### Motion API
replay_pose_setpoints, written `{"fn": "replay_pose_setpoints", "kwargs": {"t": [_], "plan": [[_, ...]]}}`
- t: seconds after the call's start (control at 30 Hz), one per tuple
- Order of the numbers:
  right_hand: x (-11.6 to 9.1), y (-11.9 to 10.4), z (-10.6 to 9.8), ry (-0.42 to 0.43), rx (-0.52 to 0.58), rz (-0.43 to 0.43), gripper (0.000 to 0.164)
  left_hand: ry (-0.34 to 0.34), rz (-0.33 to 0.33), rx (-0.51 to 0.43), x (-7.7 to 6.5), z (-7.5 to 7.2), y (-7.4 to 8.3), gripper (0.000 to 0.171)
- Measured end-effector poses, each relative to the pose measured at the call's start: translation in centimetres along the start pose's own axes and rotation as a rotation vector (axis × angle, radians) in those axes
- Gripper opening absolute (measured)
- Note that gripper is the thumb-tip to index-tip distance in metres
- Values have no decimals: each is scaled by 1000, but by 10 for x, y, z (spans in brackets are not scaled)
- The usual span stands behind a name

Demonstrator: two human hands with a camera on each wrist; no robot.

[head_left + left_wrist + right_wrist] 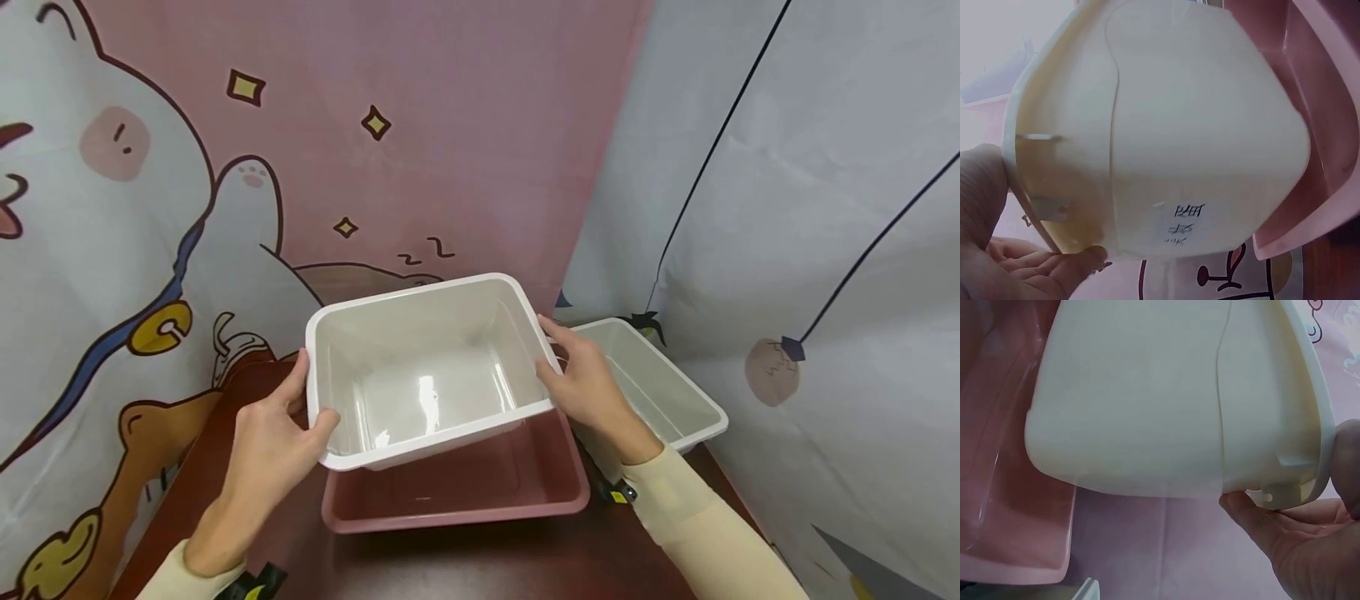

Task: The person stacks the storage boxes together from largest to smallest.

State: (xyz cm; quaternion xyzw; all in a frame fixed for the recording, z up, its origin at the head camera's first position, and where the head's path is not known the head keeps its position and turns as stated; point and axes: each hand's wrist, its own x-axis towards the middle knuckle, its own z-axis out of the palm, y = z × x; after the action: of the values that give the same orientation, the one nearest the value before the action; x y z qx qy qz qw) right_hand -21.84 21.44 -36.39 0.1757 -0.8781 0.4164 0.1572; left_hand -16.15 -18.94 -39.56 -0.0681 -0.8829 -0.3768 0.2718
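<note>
A white rectangular plastic basin (420, 375), with nothing inside, is held up and tilted toward me. My left hand (270, 450) grips its left rim, thumb over the edge and fingers behind. On the opposite side, my right hand (588, 387) pinches the right rim the same way. Below it a pink basin (457, 521) sits on the table, partly covered by the white one in the head view. From the left wrist, the white basin's outer wall (1210, 137) shows dark handwritten characters; the right wrist view shows its plain outer wall (1129, 412) over the pink basin (1016, 537).
Another white basin (660, 383) stands at the right, behind my right forearm. The dark reddish-brown table (450, 571) runs under everything. A printed cloth backdrop (480, 150) with cartoon animals hangs behind, and a pale cloth (847, 333) hangs along the right side.
</note>
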Motion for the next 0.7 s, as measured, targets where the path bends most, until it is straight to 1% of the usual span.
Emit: {"fn": "replay_pose_setpoints", "kwargs": {"t": [0.13, 0.23, 0.37, 0.43, 0.6, 0.7], "plan": [[-8, 2, -2, -16, -14, -17, 68, -62, -7, 63, 2, 1, -1, 80], [-13, 5, -3, -13, -34, -30, 69, -109, -11, 104, 4, 2, -2, 80], [-17, 9, -3, -14, -43, -31, 70, -159, -1, 120, 6, 5, -5, 79], [-19, 11, -2, -20, -44, -32, 70, -175, 20, 109, 7, 7, -8, 78], [-26, 17, 3, -30, -67, -34, 67, -180, 99, 79, 9, 13, -14, 73], [-30, 22, 7, -29, -99, -17, 67, -192, 116, 75, 9, 16, -18, 73]]}}
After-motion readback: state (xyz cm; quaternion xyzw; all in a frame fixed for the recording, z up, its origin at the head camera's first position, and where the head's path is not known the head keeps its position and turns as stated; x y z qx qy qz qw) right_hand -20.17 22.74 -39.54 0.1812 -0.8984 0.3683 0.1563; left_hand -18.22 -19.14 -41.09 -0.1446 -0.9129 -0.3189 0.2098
